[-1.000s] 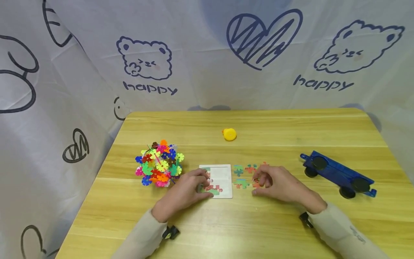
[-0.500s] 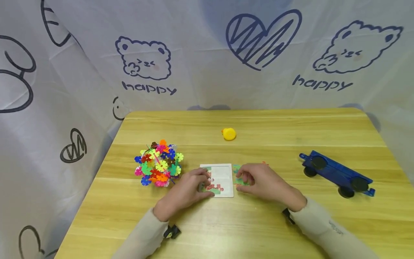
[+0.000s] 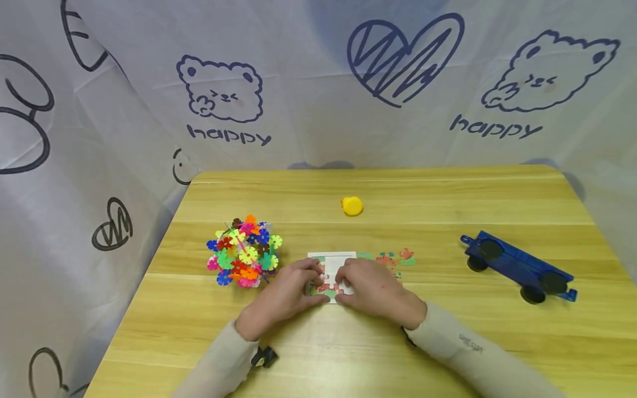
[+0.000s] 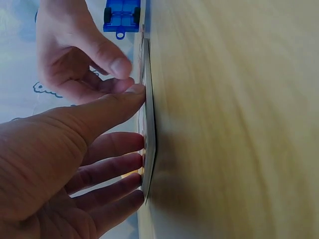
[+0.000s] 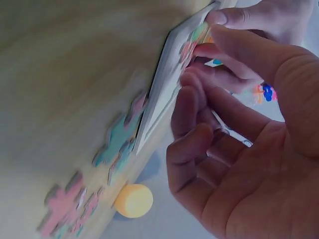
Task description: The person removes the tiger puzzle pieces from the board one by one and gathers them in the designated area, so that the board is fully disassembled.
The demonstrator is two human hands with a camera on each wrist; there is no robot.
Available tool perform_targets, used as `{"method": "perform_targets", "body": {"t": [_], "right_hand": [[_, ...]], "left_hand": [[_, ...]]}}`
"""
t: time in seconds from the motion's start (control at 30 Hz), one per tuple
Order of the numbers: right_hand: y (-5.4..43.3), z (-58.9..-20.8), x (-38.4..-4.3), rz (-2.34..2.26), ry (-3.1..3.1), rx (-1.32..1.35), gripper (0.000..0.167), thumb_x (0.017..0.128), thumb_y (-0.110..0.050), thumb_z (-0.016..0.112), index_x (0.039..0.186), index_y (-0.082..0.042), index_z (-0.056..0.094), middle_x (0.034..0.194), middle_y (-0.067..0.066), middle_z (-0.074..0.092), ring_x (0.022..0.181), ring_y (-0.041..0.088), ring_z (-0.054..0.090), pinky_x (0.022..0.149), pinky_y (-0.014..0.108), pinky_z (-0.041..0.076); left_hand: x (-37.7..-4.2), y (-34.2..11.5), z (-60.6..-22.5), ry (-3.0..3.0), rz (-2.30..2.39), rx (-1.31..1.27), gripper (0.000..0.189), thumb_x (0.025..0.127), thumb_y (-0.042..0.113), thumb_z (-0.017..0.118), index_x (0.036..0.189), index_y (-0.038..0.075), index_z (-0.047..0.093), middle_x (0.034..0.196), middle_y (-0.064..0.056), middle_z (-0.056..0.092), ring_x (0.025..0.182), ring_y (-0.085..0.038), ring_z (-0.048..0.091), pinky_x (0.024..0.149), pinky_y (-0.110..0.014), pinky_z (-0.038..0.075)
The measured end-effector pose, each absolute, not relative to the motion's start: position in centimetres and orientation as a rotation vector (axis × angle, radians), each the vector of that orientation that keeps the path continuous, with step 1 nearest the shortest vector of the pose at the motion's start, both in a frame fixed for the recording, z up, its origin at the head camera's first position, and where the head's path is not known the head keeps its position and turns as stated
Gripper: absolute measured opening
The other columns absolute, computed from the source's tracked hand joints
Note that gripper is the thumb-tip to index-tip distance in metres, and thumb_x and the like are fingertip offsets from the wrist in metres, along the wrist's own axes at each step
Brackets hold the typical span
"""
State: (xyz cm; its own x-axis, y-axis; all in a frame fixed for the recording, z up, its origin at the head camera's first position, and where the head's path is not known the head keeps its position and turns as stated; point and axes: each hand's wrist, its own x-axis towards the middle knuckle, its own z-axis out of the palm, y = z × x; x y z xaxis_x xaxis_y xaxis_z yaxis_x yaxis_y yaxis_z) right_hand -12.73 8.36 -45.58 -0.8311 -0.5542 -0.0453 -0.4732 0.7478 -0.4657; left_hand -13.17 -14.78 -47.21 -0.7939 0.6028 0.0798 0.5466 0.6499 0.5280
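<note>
A white puzzle tray (image 3: 332,255) lies flat on the table, with joined red and green pieces (image 3: 325,290) along its left and near sides. My left hand (image 3: 293,287) rests on the tray's left part, its fingers nearly straight and the fingertips and thumb touching its face, as the left wrist view shows. My right hand (image 3: 373,287) is over the tray's right half, thumb and index finger close together with the other fingers curled. It pinches a small puzzle piece (image 5: 200,31) low over the laid pieces; the fingers hide most of it.
Loose puzzle pieces (image 3: 407,256) lie right of the tray, partly behind my right hand. A ball of colourful flower-shaped discs (image 3: 245,251) stands at left. A yellow toy duck (image 3: 352,205) sits farther back. A blue toy wagon (image 3: 520,265) lies wheels-up at right.
My right hand has moved left from the loose pieces to above the tray, uncovering pieces on the right. My left hand has stayed on the tray.
</note>
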Motion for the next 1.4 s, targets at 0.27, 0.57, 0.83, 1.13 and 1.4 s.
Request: {"method": "perform_targets", "body": {"t": [0.27,0.57,0.83,1.13,1.4], "right_hand": [[7.6,-45.9,-12.8,-0.699,2.721,-0.724,0.026,0.089,-0.022,0.093,0.105,-0.007,0.078,0.095,0.002,0.070,0.082,0.013,0.059,0.074,0.030,0.054],[7.7,-45.9,-13.4,-0.868,2.640,-0.712,0.025,0.089,-0.008,0.090,0.093,-0.013,0.066,0.081,-0.004,0.067,0.071,0.008,0.056,0.066,0.023,0.048],[8.8,-46.0,-13.6,-1.065,2.534,-0.774,0.018,0.095,-0.001,0.079,0.095,-0.014,0.068,0.079,-0.006,0.070,0.071,0.001,0.059,0.067,0.020,0.052],[11.5,-45.2,-13.7,-1.189,2.538,-0.711,0.012,0.100,-0.006,0.078,0.100,-0.017,0.071,0.087,-0.006,0.073,0.078,0.003,0.064,0.074,0.022,0.055],[15.5,-44.3,-13.5,-1.205,2.615,-0.579,0.007,0.102,-0.009,0.077,0.105,-0.015,0.074,0.092,-0.004,0.074,0.082,0.008,0.065,0.072,0.024,0.056]], "left_hand": [[-13.2,-14.7,-47.2,2.766,0.823,0.972,0.024,0.089,0.025,0.093,0.096,0.005,0.082,0.122,-0.010,0.076,0.110,-0.024,0.075,0.097,-0.037,0.065],[-13.3,-14.6,-47.2,2.763,0.819,0.970,0.024,0.089,0.025,0.093,0.097,0.005,0.082,0.122,-0.010,0.076,0.109,-0.024,0.075,0.099,-0.037,0.064],[-13.4,-14.6,-47.2,2.757,0.829,0.964,0.023,0.089,0.024,0.093,0.095,0.005,0.081,0.121,-0.010,0.076,0.107,-0.023,0.074,0.097,-0.036,0.065],[-13.3,-14.6,-47.2,2.765,0.814,0.966,0.024,0.088,0.026,0.094,0.096,0.007,0.082,0.123,-0.011,0.076,0.114,-0.027,0.074,0.103,-0.041,0.063],[-13.1,-14.8,-47.2,2.785,0.794,0.973,0.023,0.087,0.025,0.094,0.095,0.007,0.082,0.123,-0.012,0.076,0.116,-0.029,0.074,0.106,-0.045,0.062]]}}
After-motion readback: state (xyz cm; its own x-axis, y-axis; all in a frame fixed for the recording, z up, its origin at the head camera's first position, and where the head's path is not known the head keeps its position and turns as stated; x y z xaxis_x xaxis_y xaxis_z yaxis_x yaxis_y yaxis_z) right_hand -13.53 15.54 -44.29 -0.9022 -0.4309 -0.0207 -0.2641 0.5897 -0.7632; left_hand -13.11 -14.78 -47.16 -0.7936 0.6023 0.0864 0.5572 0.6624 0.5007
